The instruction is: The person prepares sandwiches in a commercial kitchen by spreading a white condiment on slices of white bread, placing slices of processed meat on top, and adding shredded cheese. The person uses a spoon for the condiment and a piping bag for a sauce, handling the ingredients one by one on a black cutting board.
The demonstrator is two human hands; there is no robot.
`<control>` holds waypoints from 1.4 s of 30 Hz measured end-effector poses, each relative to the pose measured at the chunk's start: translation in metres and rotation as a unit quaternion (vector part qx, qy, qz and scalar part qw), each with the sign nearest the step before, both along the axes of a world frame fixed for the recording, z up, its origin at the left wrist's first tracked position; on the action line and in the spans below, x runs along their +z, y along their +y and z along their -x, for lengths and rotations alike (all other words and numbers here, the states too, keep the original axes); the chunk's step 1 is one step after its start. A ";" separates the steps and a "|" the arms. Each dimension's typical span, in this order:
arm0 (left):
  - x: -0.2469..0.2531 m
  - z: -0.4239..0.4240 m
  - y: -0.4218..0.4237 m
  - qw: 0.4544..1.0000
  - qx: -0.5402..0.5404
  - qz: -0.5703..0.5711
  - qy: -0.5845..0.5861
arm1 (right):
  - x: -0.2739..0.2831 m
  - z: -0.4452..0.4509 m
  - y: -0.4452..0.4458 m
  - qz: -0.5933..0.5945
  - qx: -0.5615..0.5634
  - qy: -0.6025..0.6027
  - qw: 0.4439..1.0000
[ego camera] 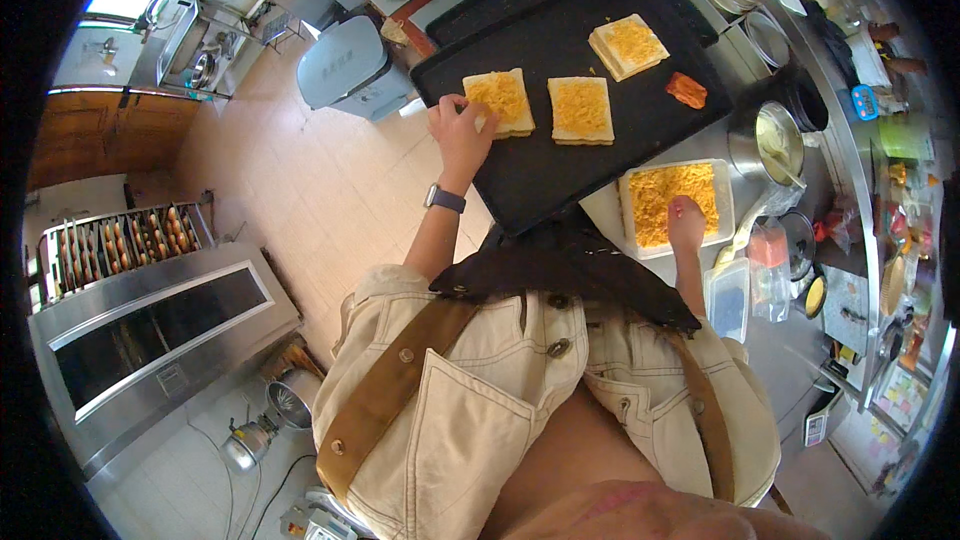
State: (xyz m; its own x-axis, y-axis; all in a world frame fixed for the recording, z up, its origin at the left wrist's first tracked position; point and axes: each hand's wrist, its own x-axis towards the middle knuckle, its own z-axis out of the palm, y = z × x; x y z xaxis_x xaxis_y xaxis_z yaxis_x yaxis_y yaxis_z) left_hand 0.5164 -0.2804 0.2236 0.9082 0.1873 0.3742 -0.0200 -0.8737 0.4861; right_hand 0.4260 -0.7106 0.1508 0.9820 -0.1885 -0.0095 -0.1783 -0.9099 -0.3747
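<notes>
A black baking tray (555, 172) carries three square sandwiches with orange shredded topping. My left hand (463, 131) touches the left sandwich (510, 101) at its lower left edge, fingers bent over the topping. The middle sandwich (582, 111) lies beside it, and another sandwich (628, 46) is farther up to the right. Near the tray's right edge is a reddish-orange piece of food (686, 91). My right hand (686, 223) reaches into a plastic container of orange shreds (649, 191); its fingertips are hidden, so its grip cannot be told.
A metal pot (772, 142) with creamy contents and a utensil stands right of the tray. Lidded plastic containers (727, 300) lie below it. A lidded grey bin (352, 67) stands beyond the tray at left. A steel shelf (870, 240) runs along the right side.
</notes>
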 end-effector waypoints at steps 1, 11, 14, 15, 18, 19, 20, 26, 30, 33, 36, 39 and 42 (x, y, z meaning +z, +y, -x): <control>-0.006 0.004 0.005 1.000 -0.021 -0.004 -0.009 | 0.003 0.000 -0.003 -0.017 -0.005 -0.022 1.000; -0.026 0.009 0.022 0.997 -0.001 0.052 -0.057 | 0.099 -0.070 0.084 -0.315 0.066 -0.071 0.944; -0.030 0.012 0.026 0.997 -0.039 0.039 -0.048 | 0.090 -0.108 0.146 -0.328 0.127 -0.066 0.934; -0.031 0.014 0.027 0.997 -0.051 0.038 -0.039 | 0.098 -0.117 0.170 -0.328 0.156 -0.041 0.931; -0.024 0.013 0.025 0.996 -0.027 0.066 -0.049 | 0.098 -0.143 0.234 -0.372 0.242 -0.011 0.896; -0.023 0.011 0.024 0.997 -0.014 0.066 -0.049 | 0.095 -0.150 0.252 -0.346 0.257 -0.023 0.902; -0.023 0.007 0.022 0.997 0.000 0.065 -0.049 | 0.093 -0.157 0.268 -0.320 0.271 -0.035 0.907; -0.031 -0.010 0.029 0.998 -0.004 0.045 -0.049 | 0.067 -0.200 0.318 -0.173 0.360 -0.066 0.914; -0.026 -0.017 0.031 0.995 0.010 0.074 -0.060 | 0.053 -0.208 0.312 -0.114 0.418 -0.069 0.899; -0.023 -0.020 0.035 0.998 -0.022 0.022 -0.056 | 0.066 -0.203 0.303 -0.188 0.380 -0.103 0.900; -0.014 -0.027 0.030 0.995 -0.035 0.036 -0.086 | 0.083 -0.204 0.288 -0.261 0.318 -0.067 0.909; 0.005 -0.023 0.024 0.997 -0.059 0.007 -0.043 | 0.103 -0.211 0.252 -0.340 0.228 -0.085 0.908; 0.015 -0.018 0.025 0.997 -0.067 -0.044 -0.020 | 0.099 -0.241 0.189 -0.316 0.131 -0.078 0.936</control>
State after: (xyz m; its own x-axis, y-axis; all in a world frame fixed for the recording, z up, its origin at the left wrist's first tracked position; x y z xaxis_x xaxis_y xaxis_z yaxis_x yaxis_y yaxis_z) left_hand 0.5346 -0.2557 0.2388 0.9071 0.0310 0.4197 -0.1562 -0.9012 0.4042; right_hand 0.6669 -0.5217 0.2502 0.9926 0.0537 0.1090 0.1212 -0.5026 -0.8560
